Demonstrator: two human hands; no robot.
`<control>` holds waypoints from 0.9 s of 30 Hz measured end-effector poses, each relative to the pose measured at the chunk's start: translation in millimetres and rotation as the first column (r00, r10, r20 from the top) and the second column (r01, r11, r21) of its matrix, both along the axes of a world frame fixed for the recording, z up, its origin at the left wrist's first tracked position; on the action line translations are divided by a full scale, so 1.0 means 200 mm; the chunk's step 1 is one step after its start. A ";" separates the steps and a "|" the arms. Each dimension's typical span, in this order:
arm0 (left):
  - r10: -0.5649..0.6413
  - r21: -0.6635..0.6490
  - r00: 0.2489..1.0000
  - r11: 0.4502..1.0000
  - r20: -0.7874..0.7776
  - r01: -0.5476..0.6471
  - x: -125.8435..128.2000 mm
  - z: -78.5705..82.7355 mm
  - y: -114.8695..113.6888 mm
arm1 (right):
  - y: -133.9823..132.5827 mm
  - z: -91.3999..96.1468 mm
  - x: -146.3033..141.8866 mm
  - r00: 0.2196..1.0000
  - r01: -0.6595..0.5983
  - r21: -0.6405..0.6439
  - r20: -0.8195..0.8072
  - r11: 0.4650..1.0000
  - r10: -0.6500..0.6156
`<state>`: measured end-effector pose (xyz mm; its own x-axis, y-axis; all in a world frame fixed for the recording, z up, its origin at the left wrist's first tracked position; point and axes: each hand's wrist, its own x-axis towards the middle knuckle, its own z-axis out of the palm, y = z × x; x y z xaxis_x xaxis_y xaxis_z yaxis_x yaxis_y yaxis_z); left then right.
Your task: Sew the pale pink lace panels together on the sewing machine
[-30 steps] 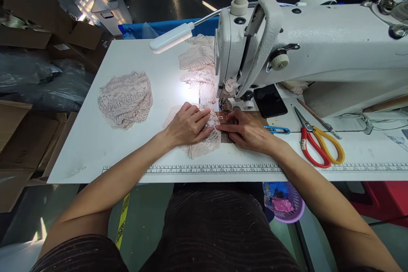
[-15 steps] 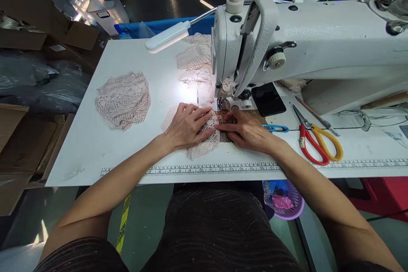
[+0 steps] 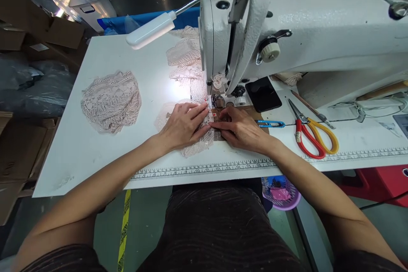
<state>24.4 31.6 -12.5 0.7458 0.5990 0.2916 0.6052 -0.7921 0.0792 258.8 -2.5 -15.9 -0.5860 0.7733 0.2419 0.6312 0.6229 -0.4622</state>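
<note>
Under the white sewing machine point(image 3: 293, 29) lies a piece of pale pink lace fabric point(image 3: 199, 148), its edge close to the presser foot. My left hand point(image 3: 183, 124) rests flat on the lace, just left of the needle area, with fingers stretched toward the foot. On the right side of the lace, my right hand point(image 3: 244, 131) has its fingers bent, thumb and index fingertips together at the fabric's edge. The fingertips partly cover the lace there. More lace point(image 3: 186, 55) lies in folds behind the foot.
A lace pile point(image 3: 111, 101) sits on the white table point(image 3: 76, 153) at left. Right of the needle are a black phone point(image 3: 264, 94), blue thread snips point(image 3: 270, 123) and red-and-yellow scissors point(image 3: 314, 134). A lamp point(image 3: 151, 30) hangs behind. A purple basket point(image 3: 288, 204) stands below the table edge.
The whole view has turned and tilted a little, so the table and machine appear shifted left. Both hands keep nearly the same place on the lace by the presser foot.
</note>
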 end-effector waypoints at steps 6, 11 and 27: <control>-0.147 -0.091 0.987 0.986 -0.072 0.140 -0.01 0.03 0.12 | 0.00 -0.02 -0.02 0.998 0.060 0.031 -0.005 0.998 -0.060; -0.077 -0.063 0.993 0.996 -0.095 0.071 -0.02 0.03 0.11 | 0.00 -0.02 -0.02 0.997 0.072 0.037 0.011 0.997 -0.072; -0.060 0.008 0.992 0.998 -0.109 0.061 0.00 0.01 0.09 | 0.01 -0.02 -0.01 0.998 0.066 0.012 -0.015 0.998 -0.066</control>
<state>25.0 48.9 -11.0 0.8083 0.5486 0.2135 0.5604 -0.8282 0.0064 256.8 -1.1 -20.0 -0.5304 0.8068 0.2601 0.6642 0.5862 -0.4640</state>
